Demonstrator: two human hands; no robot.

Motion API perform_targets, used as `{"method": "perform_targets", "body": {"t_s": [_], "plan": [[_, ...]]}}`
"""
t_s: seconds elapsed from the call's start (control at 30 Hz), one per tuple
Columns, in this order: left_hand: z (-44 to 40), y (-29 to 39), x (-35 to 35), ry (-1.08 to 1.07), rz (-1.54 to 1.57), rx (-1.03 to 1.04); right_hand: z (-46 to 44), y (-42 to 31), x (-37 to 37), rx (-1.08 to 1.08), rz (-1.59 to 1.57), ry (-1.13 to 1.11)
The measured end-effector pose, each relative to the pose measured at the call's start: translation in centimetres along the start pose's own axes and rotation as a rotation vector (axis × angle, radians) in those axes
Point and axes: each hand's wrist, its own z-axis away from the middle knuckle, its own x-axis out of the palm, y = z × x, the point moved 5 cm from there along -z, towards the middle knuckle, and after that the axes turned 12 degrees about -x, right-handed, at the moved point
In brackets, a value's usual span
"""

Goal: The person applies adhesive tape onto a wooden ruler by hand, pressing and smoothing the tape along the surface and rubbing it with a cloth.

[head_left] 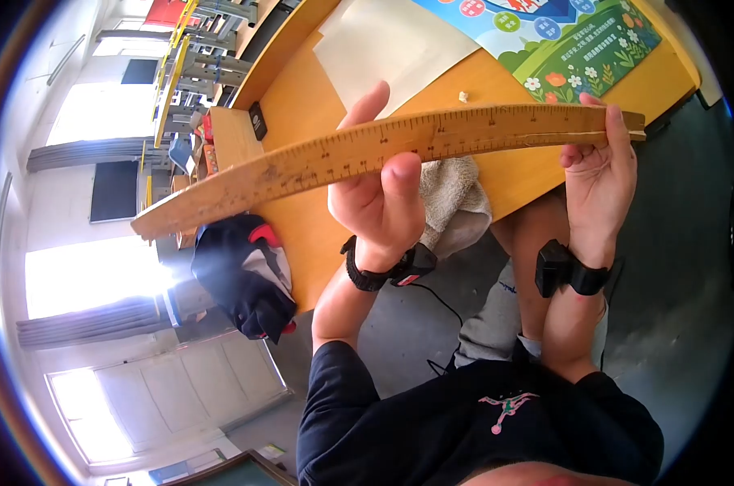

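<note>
A long wooden ruler [286,174] with printed marks is held up above the desk, running from low at the left to higher at the right. Its face is worn and scuffed. Near its middle, my left hand [375,202] grips it, thumb across the front and a finger showing behind the upper edge. At the right end, my right hand [600,182] has its fingers closed around the ruler. Black straps with small boxes circle both wrists. Below the ruler, partly behind my left hand, lies a beige fleecy cloth [454,198].
The yellow desk [302,105] bears white paper [375,49], a colourful flowered poster [569,57] and a small white scrap [463,96]. A dark garment [245,275] hangs at the desk's left edge. A black cable [440,300] runs below, and yellow-edged desks [172,73] stand beyond.
</note>
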Motion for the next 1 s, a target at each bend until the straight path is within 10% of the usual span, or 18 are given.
{"method": "perform_targets", "body": {"t_s": [1.0], "plan": [[1.5,-2.4,-1.7,0.036,-0.015,-0.037,0.7,-0.1,0.4,-0.058,0.063,-0.091]]}}
